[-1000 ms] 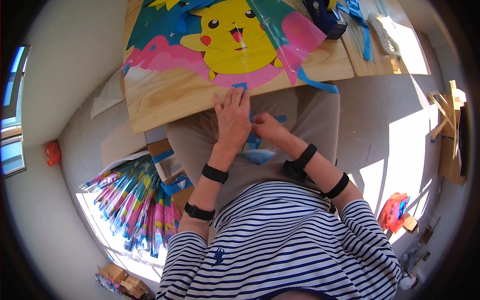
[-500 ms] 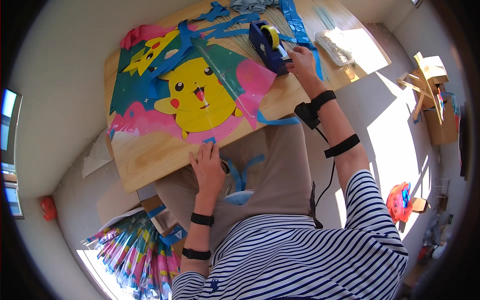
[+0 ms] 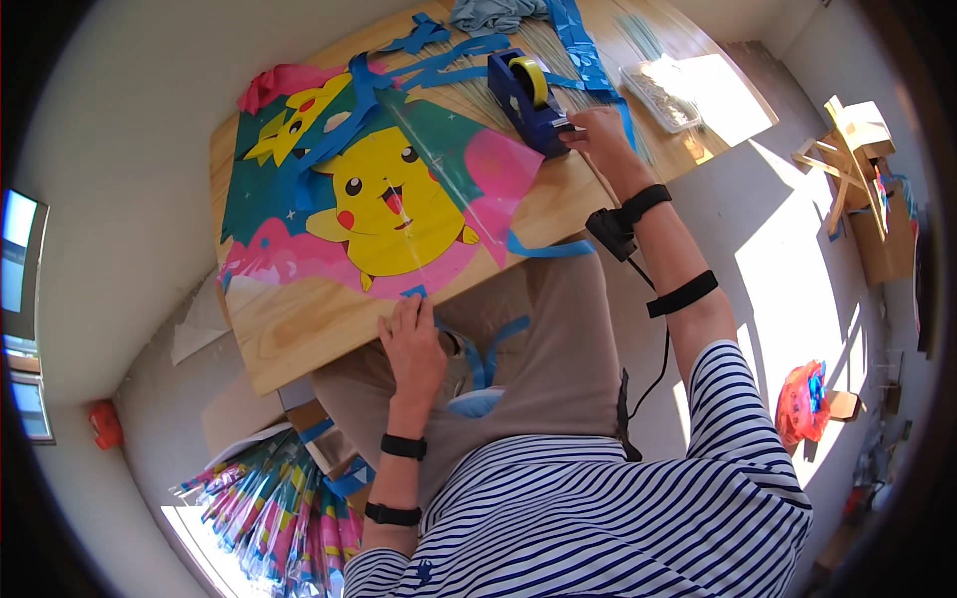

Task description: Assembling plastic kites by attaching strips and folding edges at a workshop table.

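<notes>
A plastic kite sheet [image 3: 384,224] printed with a yellow cartoon character on green and pink lies on the table. At its near tip, by the table edge, my left hand [image 3: 412,344] has its fingertips closed on a small blue tab [image 3: 413,292]. My right hand [image 3: 603,140] is at the front end of a dark blue tape dispenser [image 3: 526,108]. Its thumb and fingers are pinched together at the cutter, on the end of the tape, which is mostly hidden by the fingers. A yellowish tape roll [image 3: 530,80] sits in the dispenser.
Blue ribbons [image 3: 454,62] and thin rods [image 3: 543,35] lie across the back of the wooden table [image 3: 299,334]. A clear plastic box [image 3: 663,95] of small pale pieces stands at the right. Folded colourful sheets [image 3: 279,508] are heaped at lower left. Blue strips [image 3: 483,354] hang by my legs.
My right hand has come down slightly against the dispenser's front end, and the tape strip seen earlier is now hidden. My left hand stays on the tab. The whole view has shifted a little.
</notes>
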